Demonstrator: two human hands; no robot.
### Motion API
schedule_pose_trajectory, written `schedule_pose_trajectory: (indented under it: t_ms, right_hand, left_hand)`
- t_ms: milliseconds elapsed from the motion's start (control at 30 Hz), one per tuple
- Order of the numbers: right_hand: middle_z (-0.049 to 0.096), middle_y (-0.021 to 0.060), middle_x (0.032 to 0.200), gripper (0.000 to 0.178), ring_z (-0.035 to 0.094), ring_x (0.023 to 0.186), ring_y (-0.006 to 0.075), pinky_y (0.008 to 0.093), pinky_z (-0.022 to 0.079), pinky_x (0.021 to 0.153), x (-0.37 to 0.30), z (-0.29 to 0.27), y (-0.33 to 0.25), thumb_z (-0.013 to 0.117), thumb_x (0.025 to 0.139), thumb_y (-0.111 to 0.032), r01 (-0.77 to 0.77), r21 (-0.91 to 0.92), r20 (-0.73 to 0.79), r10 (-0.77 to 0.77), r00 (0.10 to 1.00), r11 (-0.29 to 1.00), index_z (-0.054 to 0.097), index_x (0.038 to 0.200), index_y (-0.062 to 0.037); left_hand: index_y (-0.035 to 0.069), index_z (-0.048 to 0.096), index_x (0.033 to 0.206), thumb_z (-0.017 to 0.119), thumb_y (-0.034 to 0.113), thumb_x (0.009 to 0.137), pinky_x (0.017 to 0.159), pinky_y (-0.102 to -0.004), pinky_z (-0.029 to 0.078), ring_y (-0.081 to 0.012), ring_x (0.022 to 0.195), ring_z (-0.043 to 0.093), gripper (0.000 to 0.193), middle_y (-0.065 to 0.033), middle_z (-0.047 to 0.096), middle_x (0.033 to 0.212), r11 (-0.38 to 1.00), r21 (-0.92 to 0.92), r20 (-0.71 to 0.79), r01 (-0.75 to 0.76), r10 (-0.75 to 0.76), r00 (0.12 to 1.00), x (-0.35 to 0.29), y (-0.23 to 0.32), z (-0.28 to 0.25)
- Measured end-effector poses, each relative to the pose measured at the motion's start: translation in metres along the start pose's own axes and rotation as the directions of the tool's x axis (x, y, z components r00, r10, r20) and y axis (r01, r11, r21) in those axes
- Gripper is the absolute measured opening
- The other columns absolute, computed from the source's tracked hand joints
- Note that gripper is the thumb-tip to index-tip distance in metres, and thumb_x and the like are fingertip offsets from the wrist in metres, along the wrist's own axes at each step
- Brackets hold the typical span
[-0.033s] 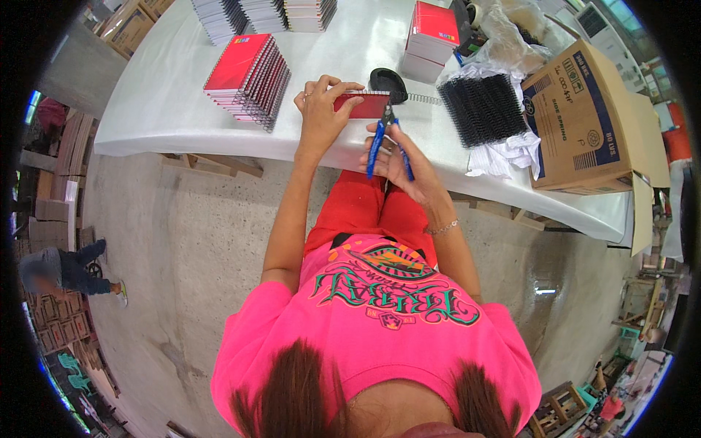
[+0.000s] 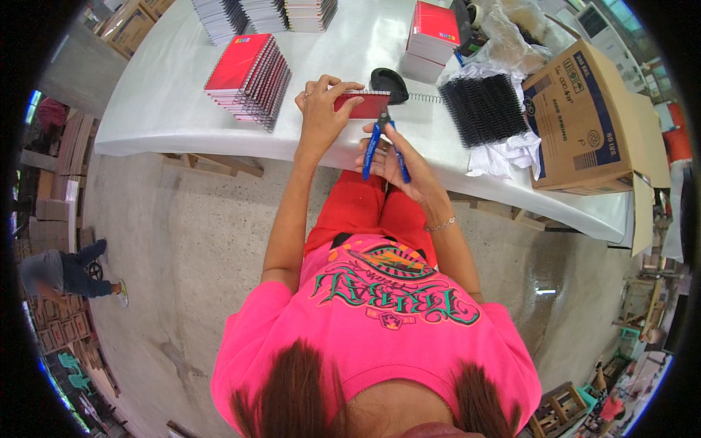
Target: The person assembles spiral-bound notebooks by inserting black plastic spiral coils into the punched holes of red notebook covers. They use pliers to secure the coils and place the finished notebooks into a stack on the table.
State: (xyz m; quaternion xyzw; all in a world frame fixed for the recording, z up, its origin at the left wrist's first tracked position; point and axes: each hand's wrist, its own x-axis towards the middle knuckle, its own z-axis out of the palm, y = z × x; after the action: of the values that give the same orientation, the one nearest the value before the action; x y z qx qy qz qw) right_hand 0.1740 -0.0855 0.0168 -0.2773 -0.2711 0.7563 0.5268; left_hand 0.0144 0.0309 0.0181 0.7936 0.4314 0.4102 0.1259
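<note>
My left hand (image 2: 320, 120) grips a small red notebook (image 2: 371, 108) at the table's near edge, thumb on its face and fingers along its top. A spiral wire (image 2: 423, 97) runs along the notebook's upper edge and sticks out well past its right end. In my right hand (image 2: 409, 164) are blue-handled wire cutters (image 2: 384, 131), handles spread, with their tip over the notebook's lower right part. Whether the jaws touch the notebook cannot be made out. Just behind the notebook sits a black dish (image 2: 398, 89).
A stack of red spiral notebooks (image 2: 244, 77) stands left, another red stack (image 2: 432, 40) behind. More spiral-bound stacks (image 2: 263, 13) are at the far edge. Black coils (image 2: 480, 109) lie on white paper (image 2: 504, 157) beside an open cardboard box (image 2: 584, 120). A person (image 2: 69, 270) is at far left.
The cutters and my right hand have shifted slightly left and toward me, away from the notebook's top right corner. My left hand and the notebook stay in place.
</note>
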Motion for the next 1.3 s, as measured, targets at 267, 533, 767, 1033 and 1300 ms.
schedule_pose_trajectory:
  t_ms: [267,533,767,1033,1300]
  right_hand:
    - [0.064,0.0112,0.099,0.048,0.068,0.088,0.0214,0.0379,0.056,0.085,0.028,-0.010,0.012,0.041,0.104,-0.047,-0.067,-0.108,0.025,0.070,0.997,0.992,0.051,0.126,-0.0054]
    - [0.064,0.0102,0.098,0.048,0.067,0.087,0.0202,0.0363,0.056,0.084,0.030,-0.011,0.010,0.042,0.104,-0.046,-0.061,-0.189,-0.013,0.059,0.998,0.980,0.052,0.126,-0.0047]
    - [0.064,0.0093,0.096,0.049,0.066,0.086,0.0197,0.0339,0.054,0.080,0.033,-0.010,0.012,0.043,0.104,-0.046,-0.041,-0.196,0.008,0.044,0.999,0.980,0.052,0.127,-0.0039]
    - [0.064,0.0090,0.096,0.049,0.066,0.086,0.0195,0.0334,0.054,0.080,0.035,-0.014,0.010,0.043,0.104,-0.046,-0.032,-0.208,0.004,0.033,0.999,0.978,0.052,0.127,-0.0038]
    - [0.064,0.0082,0.093,0.049,0.066,0.082,0.0174,0.0322,0.056,0.076,0.032,-0.014,0.010,0.045,0.103,-0.047,-0.015,-0.194,-0.004,0.014,1.000,0.981,0.053,0.125,-0.0041]
  left_hand:
    - [0.026,0.077,0.103,0.073,0.036,0.082,0.089,-0.0421,0.028,-0.0209,0.100,0.050,0.023,0.0002,0.057,0.098,1.000,0.011,0.014,-0.004,0.004,1.000,-0.001,0.001,-0.002]
    - [0.025,0.077,0.102,0.072,0.036,0.082,0.090,-0.0418,0.028,-0.0202,0.099,0.050,0.024,0.0003,0.057,0.098,1.000,-0.029,-0.001,0.011,-0.012,1.000,-0.004,0.000,-0.001]
    - [0.023,0.077,0.101,0.071,0.033,0.083,0.090,-0.0415,0.028,-0.0200,0.099,0.050,0.021,0.0002,0.057,0.098,0.999,-0.033,-0.014,0.010,-0.010,1.000,-0.004,0.002,-0.001]
    - [0.023,0.076,0.101,0.070,0.034,0.084,0.089,-0.0424,0.028,-0.0194,0.099,0.050,0.021,0.0005,0.057,0.098,1.000,-0.023,0.009,0.009,-0.009,1.000,-0.004,-0.002,-0.001]
    - [0.027,0.075,0.106,0.070,0.032,0.084,0.090,-0.0431,0.027,-0.0206,0.100,0.049,0.023,0.0002,0.055,0.099,0.999,-0.009,0.024,0.036,-0.036,0.999,-0.004,0.003,-0.002]
